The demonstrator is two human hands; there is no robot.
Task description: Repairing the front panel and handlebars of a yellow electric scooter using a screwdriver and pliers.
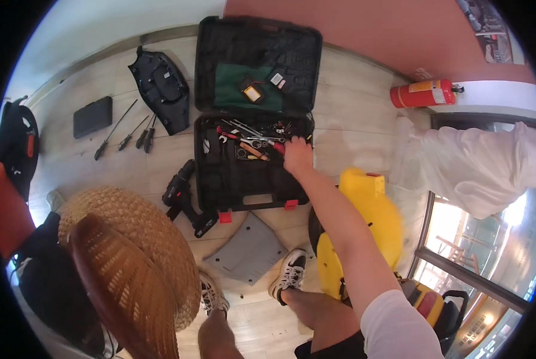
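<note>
My right hand [298, 156] reaches down into the right side of the open black tool case [254, 184]. Its fingers are curled and close together; what they hold, if anything, is hidden. Right beside the fingers lies the red handle [278, 147] of a long metal tool. Wrenches [223, 139], a wood-coloured handle [251, 149] and small metal parts are heaped around it. In the case lid, on a green cloth [229, 81], rest a small black and yellow device [251, 92] and a whitish piece [277, 79]. My left hand is out of view.
A cordless drill [181, 190] lies left of the case, with screwdrivers [122, 143], a black plastic cover [162, 84] and a flat black box [92, 116] farther left. A grey panel [250, 248] lies between my feet. A yellow machine [363, 221], woven chair [130, 239] and fire extinguisher [422, 94] stand around.
</note>
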